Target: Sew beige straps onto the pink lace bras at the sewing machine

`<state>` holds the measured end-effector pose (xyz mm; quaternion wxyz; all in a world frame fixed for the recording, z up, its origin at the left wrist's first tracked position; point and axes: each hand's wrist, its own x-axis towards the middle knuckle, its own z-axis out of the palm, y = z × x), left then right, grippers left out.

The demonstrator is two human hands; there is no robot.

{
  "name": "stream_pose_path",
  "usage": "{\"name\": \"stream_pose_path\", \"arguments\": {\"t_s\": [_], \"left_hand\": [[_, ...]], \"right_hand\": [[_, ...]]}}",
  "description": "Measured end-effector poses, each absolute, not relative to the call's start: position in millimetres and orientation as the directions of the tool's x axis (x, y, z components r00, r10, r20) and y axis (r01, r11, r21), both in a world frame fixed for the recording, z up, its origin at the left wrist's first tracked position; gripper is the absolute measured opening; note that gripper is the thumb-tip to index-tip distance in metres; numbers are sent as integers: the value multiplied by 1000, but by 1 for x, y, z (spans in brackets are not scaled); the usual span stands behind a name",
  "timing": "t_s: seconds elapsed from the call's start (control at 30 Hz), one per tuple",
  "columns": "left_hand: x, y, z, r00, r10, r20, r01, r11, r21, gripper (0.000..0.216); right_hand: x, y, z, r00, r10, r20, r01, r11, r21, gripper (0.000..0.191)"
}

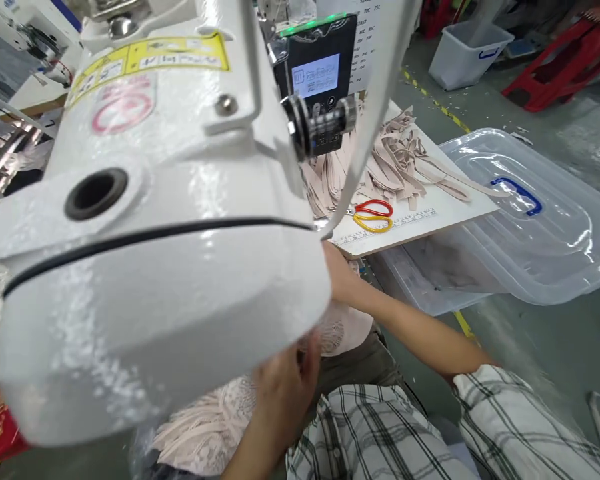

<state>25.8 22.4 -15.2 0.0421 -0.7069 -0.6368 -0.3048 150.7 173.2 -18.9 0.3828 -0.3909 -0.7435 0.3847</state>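
Observation:
The large white sewing machine head (180,287) fills the left and middle of the head view and covers the needle area. Just below its right end, my left hand (287,380) has thumb and fingers closed at the edge of a pale pink lace piece (337,331); its fingertips are partly hidden. My right hand (341,272) reaches in beside the machine, above that lace piece, with its fingers out of sight behind the machine head. More pale pink lace pieces (210,427) lie in a heap at the lower left, next to my left forearm.
Pale fabric strips (385,157) lie on the white table (460,200) with red-and-yellow-handled scissors (375,216). A control panel (315,77) stands behind the machine. At right is a clear plastic bin lid (555,227); farther back are a white bin (467,57) and red stool (555,67).

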Motion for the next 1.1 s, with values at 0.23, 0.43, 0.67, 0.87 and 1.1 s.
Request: {"name": "stream_pose_path", "arguments": {"t_s": [0.23,0.43,0.67,0.87,1.1], "left_hand": [[9,26,-37,-292,938,190,601,26,798,39],[10,34,-41,-323,945,42,441,111,891,41],[8,31,-26,-277,958,71,443,62,894,32],[13,28,-17,-297,952,75,405,55,913,24],[12,27,-17,-307,951,27,364,91,927,27]], "right_hand": [[168,160,-24,-291,901,321,119,367,-923,16],[183,145,-25,-282,936,213,128,256,-958,15],[186,130,-35,-304,937,172,118,216,-969,15],[189,121,-36,-338,920,197,94,241,-966,15],[196,117,-48,-347,911,222,82,265,-961,22]]}}
